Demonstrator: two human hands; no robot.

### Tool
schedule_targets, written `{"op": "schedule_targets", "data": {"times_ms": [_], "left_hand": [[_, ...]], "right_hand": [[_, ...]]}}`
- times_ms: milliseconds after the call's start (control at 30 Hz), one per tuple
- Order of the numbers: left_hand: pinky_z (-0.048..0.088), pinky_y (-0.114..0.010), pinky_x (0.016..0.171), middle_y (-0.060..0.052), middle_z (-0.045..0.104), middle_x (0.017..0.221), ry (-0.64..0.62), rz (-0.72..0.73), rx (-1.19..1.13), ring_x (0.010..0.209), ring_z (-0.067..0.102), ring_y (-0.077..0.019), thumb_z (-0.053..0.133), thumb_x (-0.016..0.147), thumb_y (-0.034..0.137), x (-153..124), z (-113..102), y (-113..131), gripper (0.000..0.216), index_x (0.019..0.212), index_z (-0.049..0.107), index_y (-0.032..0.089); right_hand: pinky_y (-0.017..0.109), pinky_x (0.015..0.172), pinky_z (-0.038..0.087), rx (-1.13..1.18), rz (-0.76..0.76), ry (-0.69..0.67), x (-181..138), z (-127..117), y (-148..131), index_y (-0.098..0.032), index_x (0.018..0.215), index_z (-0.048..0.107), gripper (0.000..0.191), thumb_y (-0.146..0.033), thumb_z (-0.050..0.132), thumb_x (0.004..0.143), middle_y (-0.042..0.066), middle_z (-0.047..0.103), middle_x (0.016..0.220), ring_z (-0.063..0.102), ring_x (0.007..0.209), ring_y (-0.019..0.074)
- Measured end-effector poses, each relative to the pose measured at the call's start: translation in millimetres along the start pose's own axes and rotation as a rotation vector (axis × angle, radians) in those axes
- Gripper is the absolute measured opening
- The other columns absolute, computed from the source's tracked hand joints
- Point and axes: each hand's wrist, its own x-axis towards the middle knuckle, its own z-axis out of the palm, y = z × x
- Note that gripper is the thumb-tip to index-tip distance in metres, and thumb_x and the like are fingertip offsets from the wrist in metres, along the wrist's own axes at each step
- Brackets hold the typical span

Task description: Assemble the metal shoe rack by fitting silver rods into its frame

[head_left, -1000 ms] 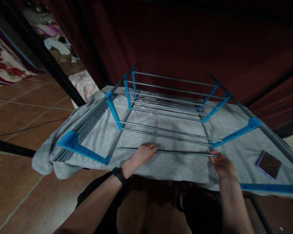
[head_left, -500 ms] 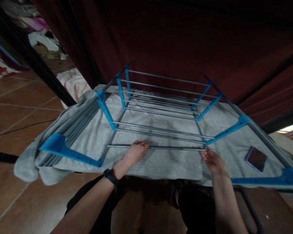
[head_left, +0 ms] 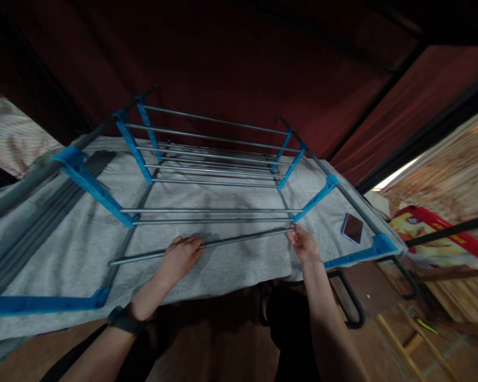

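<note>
A loose grey metal tube (head_left: pixel 239 239) runs between my hands across the near part of a blue and grey rack frame (head_left: pixel 207 211). My left hand (head_left: pixel 180 258) is closed around it left of its middle, palm down. At its right end, the fingers of my right hand (head_left: pixel 302 243) pinch the tube close to a blue plastic bracket (head_left: pixel 315 201). The tube's left end lies over the frame's left side bar. Several more tubes span the frame behind, held between blue brackets.
The frame lies on a grey cloth (head_left: pixel 239 268). A phone (head_left: pixel 352 228) rests on the cloth at the right. Several loose tubes (head_left: pixel 40 223) lie at the left. A dark red curtain (head_left: pixel 223 63) hangs behind. A red and yellow package (head_left: pixel 434 233) stands at far right.
The view has turned to the right. The tube, still in both hands, now slants, with its right end farther from me and nearer the right bracket.
</note>
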Motion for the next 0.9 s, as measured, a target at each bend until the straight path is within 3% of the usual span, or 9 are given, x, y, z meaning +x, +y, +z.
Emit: {"op": "schedule_targets", "data": {"times_ms": [167, 400, 900], "left_hand": [[0.050, -0.039, 0.095, -0.006, 0.079, 0.103, -0.005, 0.022, 0.033, 0.096, 0.074, -0.0250, 0.053, 0.101, 0.031, 1.2, 0.1, 1.0, 0.020, 0.101, 0.072, 0.026], [0.052, -0.038, 0.094, -0.008, 0.079, 0.106, -0.026, -0.012, 0.054, 0.098, 0.075, -0.0260, 0.053, 0.104, 0.034, -0.7, -3.1, 7.9, 0.022, 0.106, 0.072, 0.023], [0.050, -0.038, 0.099, -0.006, 0.079, 0.106, -0.010, 0.027, 0.081, 0.099, 0.074, -0.0231, 0.060, 0.103, 0.028, -3.3, -5.0, 18.8, 0.013, 0.105, 0.071, 0.021]], "right_hand": [[0.019, 0.072, 0.065, 0.004, -0.010, -0.009, -2.5, 0.6, -2.1, -0.022, 0.087, 0.065, 0.019, -0.004, 0.072, 0.085, -0.006, 0.074, 0.073, 0.072, 0.064, 0.0084], [0.018, 0.074, 0.065, 0.034, 0.029, 0.029, 0.3, -5.7, -7.3, -0.022, 0.088, 0.065, 0.023, 0.000, 0.058, 0.089, -0.005, 0.073, 0.075, 0.071, 0.066, 0.0072], [0.018, 0.068, 0.065, -0.086, 0.085, 0.102, 14.8, -15.7, 0.9, -0.020, 0.085, 0.065, 0.014, -0.007, 0.067, 0.089, -0.005, 0.070, 0.070, 0.070, 0.059, 0.0082]]}}
